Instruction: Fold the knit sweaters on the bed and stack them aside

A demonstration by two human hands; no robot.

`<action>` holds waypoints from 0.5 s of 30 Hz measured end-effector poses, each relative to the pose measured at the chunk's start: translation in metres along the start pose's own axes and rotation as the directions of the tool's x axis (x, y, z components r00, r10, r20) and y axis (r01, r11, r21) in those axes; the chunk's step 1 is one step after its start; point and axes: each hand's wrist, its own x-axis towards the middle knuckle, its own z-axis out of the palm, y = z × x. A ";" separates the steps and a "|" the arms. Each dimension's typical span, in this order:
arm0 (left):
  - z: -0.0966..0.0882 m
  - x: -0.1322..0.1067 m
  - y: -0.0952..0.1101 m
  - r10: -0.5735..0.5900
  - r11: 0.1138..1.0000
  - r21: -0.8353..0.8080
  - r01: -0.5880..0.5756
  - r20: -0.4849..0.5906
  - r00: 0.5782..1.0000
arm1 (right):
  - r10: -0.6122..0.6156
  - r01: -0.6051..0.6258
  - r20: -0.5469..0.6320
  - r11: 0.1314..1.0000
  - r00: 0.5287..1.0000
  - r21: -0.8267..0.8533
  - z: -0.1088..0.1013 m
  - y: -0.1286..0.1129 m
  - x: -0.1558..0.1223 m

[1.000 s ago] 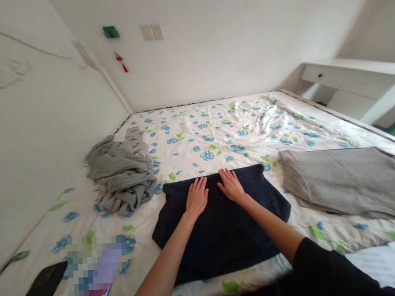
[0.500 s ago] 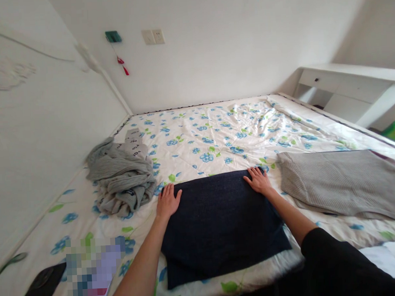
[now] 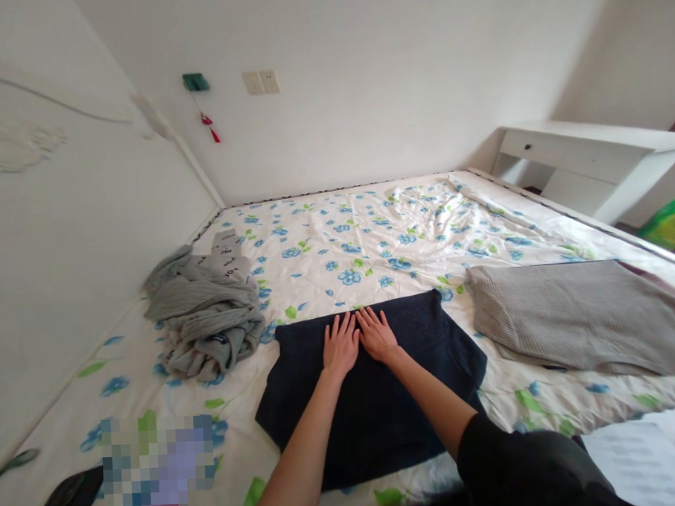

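A folded dark navy garment [image 3: 371, 401] lies flat on the floral bedsheet [image 3: 370, 237] right in front of me. My left hand [image 3: 340, 344] and my right hand [image 3: 377, 333] rest side by side on its far middle part, palms down, fingers stretched out flat and nearly touching each other. Neither hand holds anything.
A crumpled grey garment pile [image 3: 206, 311] lies to the left near the white wall. A flat grey ribbed garment [image 3: 575, 317] lies to the right. A white desk [image 3: 584, 156] stands beyond the bed's right side. A dark object [image 3: 63, 504] sits at the lower left.
Half a second ago my hands were apart at the garment's far corners. Both have slid inward along the far edge and now meet at its middle.
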 end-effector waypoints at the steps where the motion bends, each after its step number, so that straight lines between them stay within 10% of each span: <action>1: 0.002 -0.004 -0.007 -0.010 1.000 0.002 0.010 0.007 1.000 | 0.014 -0.014 0.009 1.000 1.000 0.000 -0.001 0.006 -0.003; 10: -0.020 -0.028 -0.136 -0.345 0.936 0.105 0.336 0.078 0.936 | 0.450 -0.419 0.084 0.874 0.889 -0.245 -0.069 0.173 -0.054; 15: -0.042 -0.045 -0.128 -0.436 0.898 0.117 0.424 0.117 0.892 | 0.485 -0.446 0.090 0.850 0.870 -0.279 -0.086 0.168 -0.072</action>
